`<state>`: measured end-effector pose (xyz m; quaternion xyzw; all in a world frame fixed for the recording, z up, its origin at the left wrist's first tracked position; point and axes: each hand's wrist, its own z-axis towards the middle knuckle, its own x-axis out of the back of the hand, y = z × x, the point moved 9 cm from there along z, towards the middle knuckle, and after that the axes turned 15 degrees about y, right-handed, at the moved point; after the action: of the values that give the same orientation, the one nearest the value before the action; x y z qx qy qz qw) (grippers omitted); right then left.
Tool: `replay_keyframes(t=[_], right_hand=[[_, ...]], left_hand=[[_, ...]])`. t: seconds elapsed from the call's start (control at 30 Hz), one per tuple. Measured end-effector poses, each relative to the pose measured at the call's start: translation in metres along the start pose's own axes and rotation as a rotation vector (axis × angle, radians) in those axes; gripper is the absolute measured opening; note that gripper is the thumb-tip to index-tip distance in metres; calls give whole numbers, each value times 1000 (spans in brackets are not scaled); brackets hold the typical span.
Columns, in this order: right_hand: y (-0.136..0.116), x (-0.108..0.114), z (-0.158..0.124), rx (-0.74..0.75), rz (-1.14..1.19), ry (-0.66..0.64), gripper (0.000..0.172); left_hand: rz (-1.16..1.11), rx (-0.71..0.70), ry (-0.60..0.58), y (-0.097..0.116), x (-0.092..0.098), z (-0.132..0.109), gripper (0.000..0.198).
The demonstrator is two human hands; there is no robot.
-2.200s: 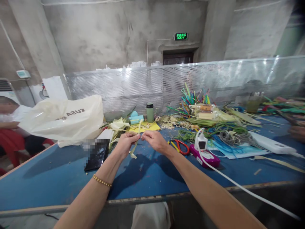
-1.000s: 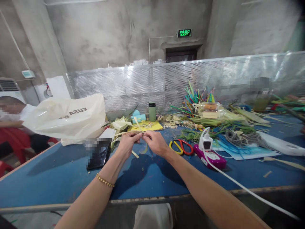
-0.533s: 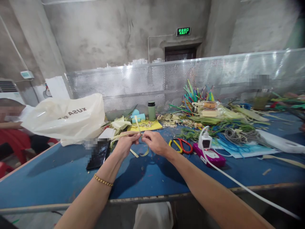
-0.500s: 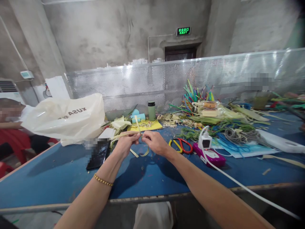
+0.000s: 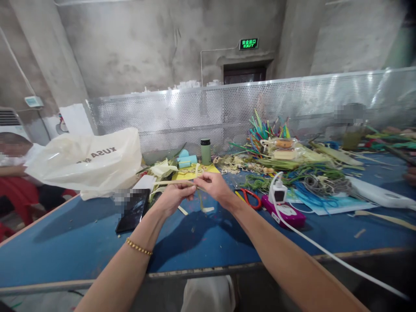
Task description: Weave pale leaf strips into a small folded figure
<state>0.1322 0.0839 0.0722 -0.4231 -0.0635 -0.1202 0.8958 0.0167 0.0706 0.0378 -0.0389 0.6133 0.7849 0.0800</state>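
Several pale green-yellow flat plant strips (image 5: 162,183) are pinched between my two hands. My left hand (image 5: 173,198), palm partly up, has thumb and fingers closed on them. From the right, my right hand (image 5: 212,187) closes its fingertips on the strips, touching the left fingertips. One strip end sticks up above the fingers, another reaches out leftward, and one hangs below to the blue table. The exact crossing of the strips is hidden by my fingers. A short loose strip piece (image 5: 183,210) lies below my left hand.
A black tablet-like device (image 5: 133,212) lies left. Scissors (image 5: 251,200), a purple box (image 5: 289,215) and a white cable (image 5: 321,245) are right. Behind are a green bottle (image 5: 206,154), a plastic bag (image 5: 87,160) and heaps of plant fibres (image 5: 292,164). A person sits far left.
My fingertips have drawn together, the right hand now overlapping the left. The upright strip end has shifted right and shows shorter. The hanging end has swung right.
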Motion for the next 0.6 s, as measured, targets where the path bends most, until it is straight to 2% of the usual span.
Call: replay_keyframes(t=[0.07,0.17,0.37,0.6], right_hand=[[5,-6,-3,-125,163,-53,30],[8,-6,-5,-220,267,-35,32],[7,-11,-8,-222,278,-13,26],[8,-13,-8,-201,343,-37,25]], left_hand=[[-34,42,-22,-2,-2,-2,25],[-64,94,-10,-7,-2,-2,33],[-30,-18,60,-8,-2,4,29],[-94,4,25,-9,-8,3,22]])
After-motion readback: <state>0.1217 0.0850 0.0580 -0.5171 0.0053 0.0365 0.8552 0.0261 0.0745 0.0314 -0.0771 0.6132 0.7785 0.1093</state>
